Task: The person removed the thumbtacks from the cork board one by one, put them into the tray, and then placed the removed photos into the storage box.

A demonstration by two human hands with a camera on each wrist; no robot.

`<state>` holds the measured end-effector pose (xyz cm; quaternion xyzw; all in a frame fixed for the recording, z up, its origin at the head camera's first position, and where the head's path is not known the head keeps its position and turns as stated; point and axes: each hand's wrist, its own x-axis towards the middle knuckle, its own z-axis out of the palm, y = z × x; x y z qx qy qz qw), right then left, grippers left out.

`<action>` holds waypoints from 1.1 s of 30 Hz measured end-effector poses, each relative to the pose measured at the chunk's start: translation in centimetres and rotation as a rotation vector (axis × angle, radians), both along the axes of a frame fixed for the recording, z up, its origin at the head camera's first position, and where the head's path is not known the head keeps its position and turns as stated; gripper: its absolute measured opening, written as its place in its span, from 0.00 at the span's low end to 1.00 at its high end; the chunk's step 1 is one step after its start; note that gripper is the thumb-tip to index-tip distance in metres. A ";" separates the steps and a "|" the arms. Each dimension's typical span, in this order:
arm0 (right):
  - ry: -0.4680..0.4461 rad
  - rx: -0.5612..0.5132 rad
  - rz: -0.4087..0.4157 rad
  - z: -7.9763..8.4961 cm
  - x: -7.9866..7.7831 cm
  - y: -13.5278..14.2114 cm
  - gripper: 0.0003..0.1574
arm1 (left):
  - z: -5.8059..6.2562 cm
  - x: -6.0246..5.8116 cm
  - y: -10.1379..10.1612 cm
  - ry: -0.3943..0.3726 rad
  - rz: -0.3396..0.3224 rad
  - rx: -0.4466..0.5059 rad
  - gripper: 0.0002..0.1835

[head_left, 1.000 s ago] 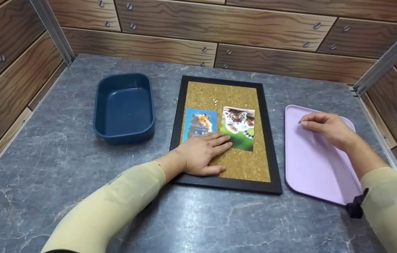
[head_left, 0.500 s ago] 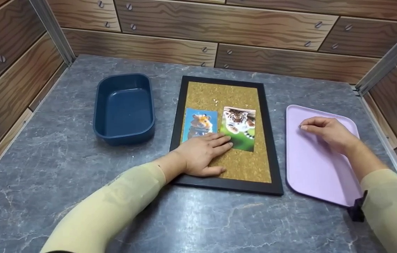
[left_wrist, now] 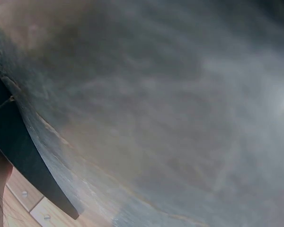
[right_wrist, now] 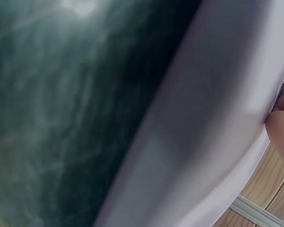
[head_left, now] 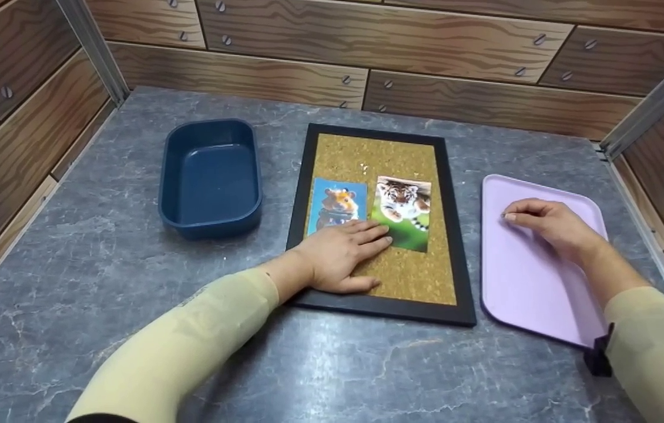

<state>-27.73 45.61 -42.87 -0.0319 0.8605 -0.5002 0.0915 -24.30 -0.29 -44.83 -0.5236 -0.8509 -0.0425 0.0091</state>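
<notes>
Left hand [head_left: 339,257] on corkboard [head_left: 417,279], right hand [head_left: 550,225] with tiny object [head_left: 504,216] over tray [head_left: 523,296].

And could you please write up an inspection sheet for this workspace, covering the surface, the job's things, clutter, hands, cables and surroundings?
Surface: grey marbled tabletop, with glare near the front.
Job's things: black-framed cork board bearing a hamster picture and a tiger picture; lilac tray to its right; blue bin to its left.
Clutter: small white specks on the cork.
Left hand: rests on the board, partly covering both pictures.
Right hand: over the tray, thumb and index finger pinching what looks like a tiny object, too small to identify.
Cables: nothing seen.
Surroundings: wood-patterned walls, metal corner posts.
</notes>
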 end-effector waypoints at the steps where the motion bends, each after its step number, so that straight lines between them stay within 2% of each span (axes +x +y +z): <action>1: 0.002 0.000 0.001 -0.1 0.0 0.0 0.11 | 0.0 0.0 0.0 0.000 0.001 -0.001 0.44; 13: 0.069 0.076 0.009 -0.4 -0.2 -0.4 0.19 | 0.2 0.0 -0.1 -0.007 0.006 -0.006 0.44; 20: 0.078 0.091 0.003 -0.1 0.3 -0.9 0.19 | 0.0 0.1 0.0 -0.008 -0.003 0.006 0.44; 33: 0.090 0.079 0.019 -0.6 0.2 -0.8 0.18 | 0.1 0.1 0.0 -0.008 -0.002 -0.005 0.44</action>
